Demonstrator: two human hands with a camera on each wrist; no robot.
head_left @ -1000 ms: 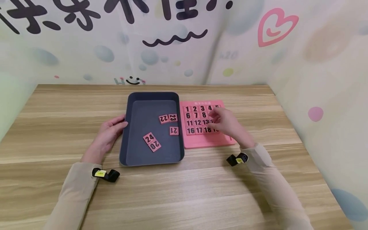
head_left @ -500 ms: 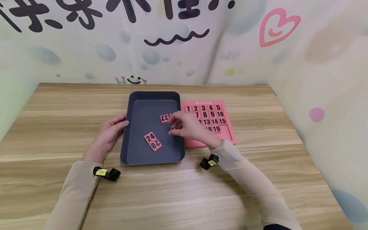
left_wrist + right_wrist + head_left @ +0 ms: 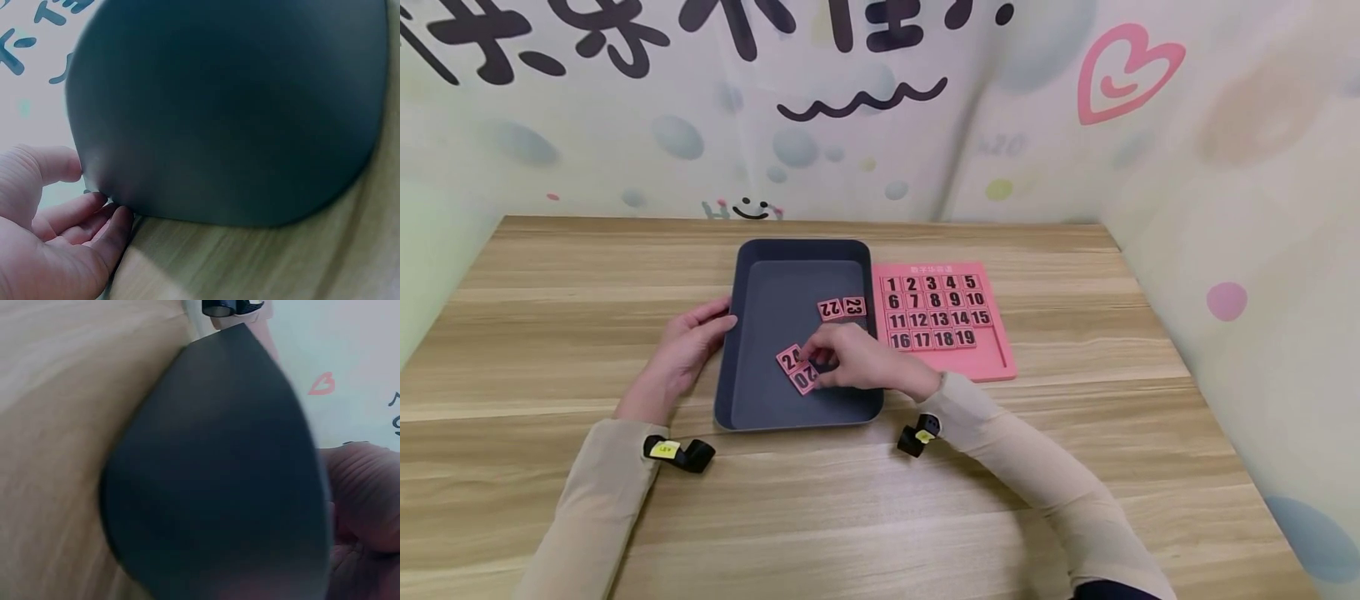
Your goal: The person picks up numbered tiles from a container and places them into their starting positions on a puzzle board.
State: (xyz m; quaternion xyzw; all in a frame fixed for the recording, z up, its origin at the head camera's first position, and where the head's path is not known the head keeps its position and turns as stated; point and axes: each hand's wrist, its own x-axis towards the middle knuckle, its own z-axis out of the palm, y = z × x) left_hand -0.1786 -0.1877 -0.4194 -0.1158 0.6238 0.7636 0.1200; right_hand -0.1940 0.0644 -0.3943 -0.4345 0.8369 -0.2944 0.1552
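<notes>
My left hand [image 3: 681,358] grips the left wall of a dark grey tray [image 3: 760,408], thumb at the rim; in the left wrist view my fingers lie against its outer wall [image 3: 237,125]. Inside the tray, my right hand [image 3: 857,358] pinches the pink number 20 tile [image 3: 802,380] at its right side, index finger and thumb at two of its corners. The 24 tile [image 3: 788,358] lies against it, partly under the fingertips. Farther back lie the 22 tile [image 3: 830,309] and the 23 tile [image 3: 853,306]. My hand hides the spot of the 21 tile.
A pink number board [image 3: 973,367] lies right beside the tray, with tiles 1 to 19 in order in its rows. The wooden table [image 3: 880,517] ends at a printed wall [image 3: 880,150] behind. The tray wall [image 3: 219,462] blocks most of the right wrist view.
My right hand has moved left from the board, past the 23 and 21 tiles, to the 20 tile in the tray. My left hand stays on the tray.
</notes>
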